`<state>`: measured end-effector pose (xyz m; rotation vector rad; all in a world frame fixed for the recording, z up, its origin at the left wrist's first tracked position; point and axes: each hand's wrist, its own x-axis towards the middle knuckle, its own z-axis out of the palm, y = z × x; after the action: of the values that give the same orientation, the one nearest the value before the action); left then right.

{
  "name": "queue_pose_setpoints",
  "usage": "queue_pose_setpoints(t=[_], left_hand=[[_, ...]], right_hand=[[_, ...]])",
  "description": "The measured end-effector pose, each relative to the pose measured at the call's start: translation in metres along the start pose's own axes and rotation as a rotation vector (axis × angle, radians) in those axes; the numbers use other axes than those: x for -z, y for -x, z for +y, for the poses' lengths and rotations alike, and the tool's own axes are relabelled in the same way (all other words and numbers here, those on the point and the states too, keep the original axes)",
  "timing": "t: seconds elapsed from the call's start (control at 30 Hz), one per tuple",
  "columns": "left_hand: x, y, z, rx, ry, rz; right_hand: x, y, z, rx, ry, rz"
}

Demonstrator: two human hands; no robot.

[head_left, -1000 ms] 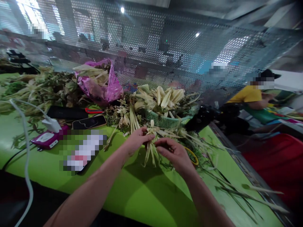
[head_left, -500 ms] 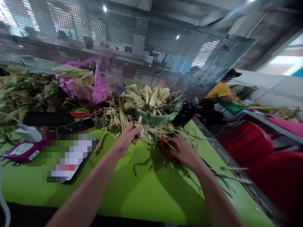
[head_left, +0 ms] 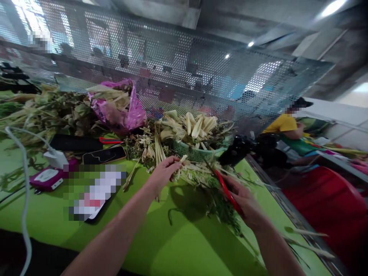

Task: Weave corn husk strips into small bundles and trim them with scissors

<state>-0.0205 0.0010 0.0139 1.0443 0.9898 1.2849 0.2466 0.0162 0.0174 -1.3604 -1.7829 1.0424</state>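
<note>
My left hand (head_left: pixel 166 168) is closed in a pinch on a pale strip of dried husk (head_left: pixel 183 158), held just above the green table. In my right hand (head_left: pixel 241 195) is a pair of red-handled pruning shears (head_left: pixel 227 189), its dark blade pointing up and left over the plant scraps. Those loose stems and leaves (head_left: pixel 220 205) lie beneath and between both hands. Behind them, dried husks (head_left: pixel 198 126) fill a green basket (head_left: pixel 198 153) to above its rim.
A pink plastic bag (head_left: pixel 117 115) of dried husks stands at the back left beside heaped leaves (head_left: pixel 69 115). Phones (head_left: pixel 105 155), a purple power strip (head_left: pixel 47 178) and a white cable (head_left: pixel 24 184) lie left. Perforated metal sheeting rises behind. A person in yellow (head_left: pixel 283 124) and a red chair (head_left: pixel 324 199) are right.
The pruning shears have swung so the blade shows, pointing up and left; the yellow part is no longer visible. My left hand still pinches the husk. The view has shifted left.
</note>
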Motion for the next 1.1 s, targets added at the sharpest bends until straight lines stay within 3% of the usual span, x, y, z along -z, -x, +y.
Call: queue_pose_setpoints(t=[0.1, 0.27, 0.4, 0.7, 1.1], left_hand=[[-0.001, 0.002, 0.002, 0.048, 0.023, 0.006], [-0.004, 0.000, -0.003, 0.042, 0.023, 0.009], [-0.007, 0.001, -0.001, 0.017, 0.009, 0.002], [-0.011, 0.001, -0.001, 0.013, -0.056, -0.030], [-0.009, -0.002, -0.007, -0.046, -0.089, -0.127]], right_hand=[[-0.002, 0.005, -0.001, 0.001, 0.009, -0.001], [-0.001, 0.011, 0.002, 0.111, 0.082, -0.177], [-0.009, 0.014, -0.003, 0.095, 0.088, -0.179], [-0.028, 0.019, -0.022, 0.083, 0.003, -0.352], [-0.038, 0.019, -0.024, 0.108, 0.034, -0.290]])
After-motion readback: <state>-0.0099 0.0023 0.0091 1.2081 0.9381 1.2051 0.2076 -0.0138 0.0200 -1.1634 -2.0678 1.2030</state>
